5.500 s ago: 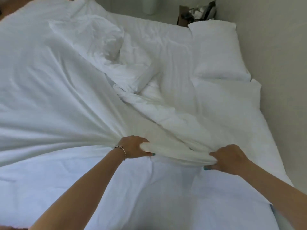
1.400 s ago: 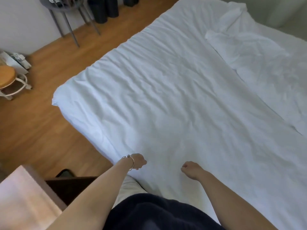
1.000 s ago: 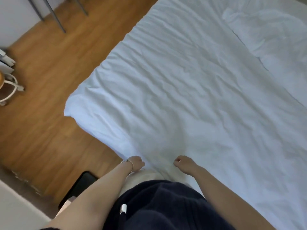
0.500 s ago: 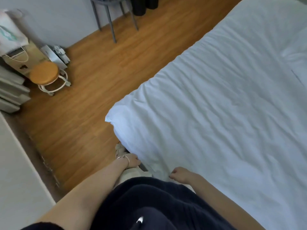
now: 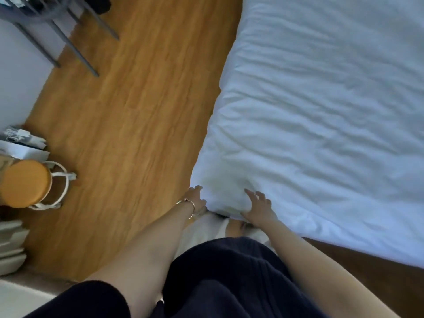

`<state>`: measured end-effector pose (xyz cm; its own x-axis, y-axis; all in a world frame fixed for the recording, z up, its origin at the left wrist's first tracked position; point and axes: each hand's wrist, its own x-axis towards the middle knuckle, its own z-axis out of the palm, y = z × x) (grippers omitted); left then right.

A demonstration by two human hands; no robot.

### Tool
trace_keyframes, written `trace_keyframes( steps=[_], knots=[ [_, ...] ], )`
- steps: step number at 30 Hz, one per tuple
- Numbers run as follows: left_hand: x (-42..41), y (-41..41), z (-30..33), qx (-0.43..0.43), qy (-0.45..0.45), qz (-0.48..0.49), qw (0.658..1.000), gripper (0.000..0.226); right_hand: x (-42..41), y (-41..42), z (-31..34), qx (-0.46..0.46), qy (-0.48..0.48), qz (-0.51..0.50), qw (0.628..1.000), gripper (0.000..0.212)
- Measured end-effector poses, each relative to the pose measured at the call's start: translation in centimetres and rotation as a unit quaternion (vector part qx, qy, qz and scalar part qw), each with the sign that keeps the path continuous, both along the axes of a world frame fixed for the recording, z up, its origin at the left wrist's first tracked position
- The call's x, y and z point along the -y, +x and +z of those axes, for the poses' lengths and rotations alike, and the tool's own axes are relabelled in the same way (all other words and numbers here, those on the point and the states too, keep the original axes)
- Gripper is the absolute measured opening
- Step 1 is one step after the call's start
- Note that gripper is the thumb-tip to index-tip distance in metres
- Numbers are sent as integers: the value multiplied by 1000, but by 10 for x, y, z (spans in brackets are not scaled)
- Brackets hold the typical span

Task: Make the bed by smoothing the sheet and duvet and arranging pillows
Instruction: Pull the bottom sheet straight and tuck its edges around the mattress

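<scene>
Standing at the foot corner of the bed, both arms stretched down to the white duvet. Right hand spread flat with fingers extended, resting on the duvet's corner near its lower edge. Left hand at the corner's side edge, fingers touching the fabric, thin bracelet around the wrist; whether curled round the cloth or merely pressed against it, cannot tell. Duvet spread across the bed, lightly wrinkled, corner hanging just beside the wooden floor. Round orange-topped stool on the floor at far left, well apart from the bed. Grey metal legs at upper left.
</scene>
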<state>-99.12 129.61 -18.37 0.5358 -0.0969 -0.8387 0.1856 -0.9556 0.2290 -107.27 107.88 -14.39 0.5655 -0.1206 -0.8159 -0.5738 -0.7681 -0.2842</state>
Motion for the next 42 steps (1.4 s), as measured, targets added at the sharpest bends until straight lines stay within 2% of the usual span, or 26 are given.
trace_keyframes(
  steps=[3, 7, 11, 12, 15, 16, 20, 23, 25, 28, 31, 33, 35, 37, 39, 42],
  knots=[
    [6, 2, -13, 27, -59, 15, 998, 69, -25, -9, -1, 14, -44, -36, 998, 79],
    [17, 5, -34, 57, -86, 46, 994, 83, -38, -7, -18, 35, -176, -2, 984, 86],
    [21, 18, -61, 69, -91, 139, 984, 93, -43, 5, -45, 62, -187, 21, 980, 81],
    [20, 23, -67, 87, -91, 136, 983, 84, -43, 9, -54, 81, -189, 29, 978, 73],
    [11, 35, -76, 154, -57, 94, 982, 23, -35, 17, -71, 130, -190, 81, 970, 52],
    [7, 37, -72, 157, -48, 69, 984, 14, -31, 18, -73, 135, -171, 96, 971, 48],
    [-15, 27, -50, 139, -35, 16, 990, 19, -20, 16, -65, 74, -64, 97, 990, 30],
    [-22, 5, -37, 147, -18, -29, 989, 20, -23, 8, -50, 56, -45, 111, 991, 25],
    [-22, -2, -33, 134, 7, -51, 990, 17, -24, 2, -44, 55, -42, 79, 994, 22],
    [-39, -11, -34, 46, 68, -52, 995, 27, -27, -9, -40, -11, -12, 31, 999, 29],
    [-69, -43, -36, -83, 44, -57, 994, 38, -41, -26, -34, -84, 26, 62, 994, 42],
    [-91, -57, -31, -126, 14, 31, 991, 40, -58, -39, -31, -148, 61, 76, 984, 51],
    [-113, -49, -24, -110, -21, 111, 988, 39, -77, -48, -31, -210, 96, 57, 971, 62],
    [-138, -28, -26, -92, -28, 128, 987, 33, -92, -42, -31, -236, 129, 39, 962, 68],
    [-164, -6, -30, -79, -7, 115, 990, 32, -104, -20, -27, -265, 147, 21, 953, 68],
    [-198, 25, -36, -83, 20, 49, 995, 34, -125, 22, -29, -268, 116, 32, 956, 52]
  ],
)
